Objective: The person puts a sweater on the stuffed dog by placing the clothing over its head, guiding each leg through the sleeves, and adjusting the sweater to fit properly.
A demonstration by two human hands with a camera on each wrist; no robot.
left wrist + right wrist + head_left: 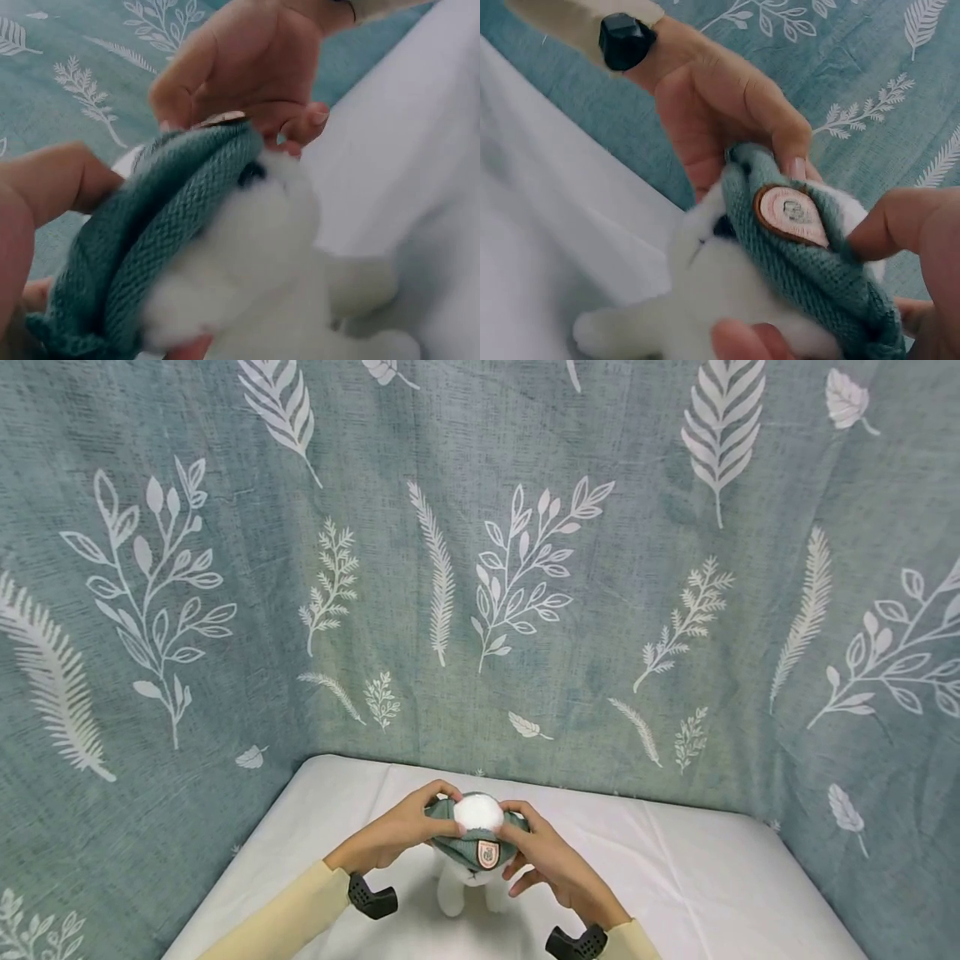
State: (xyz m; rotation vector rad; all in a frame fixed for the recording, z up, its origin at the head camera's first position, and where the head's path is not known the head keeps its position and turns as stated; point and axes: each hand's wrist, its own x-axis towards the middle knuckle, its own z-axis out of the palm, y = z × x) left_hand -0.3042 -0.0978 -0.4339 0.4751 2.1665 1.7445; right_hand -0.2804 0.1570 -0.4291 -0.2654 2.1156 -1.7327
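On the table (637,868), at twelve o'clock from a person (292,914), a white stuffed toy (259,240) wears a green hat (465,848), pinched by the left hand (405,828) at nine, the right hand (550,853) at three.

Left sleeve (281,914): pale yellow
Right sleeve (633,941): pale yellow
Left wrist unit (372,898): black, angled, dotted
Right wrist unit (576,943): black, dotted
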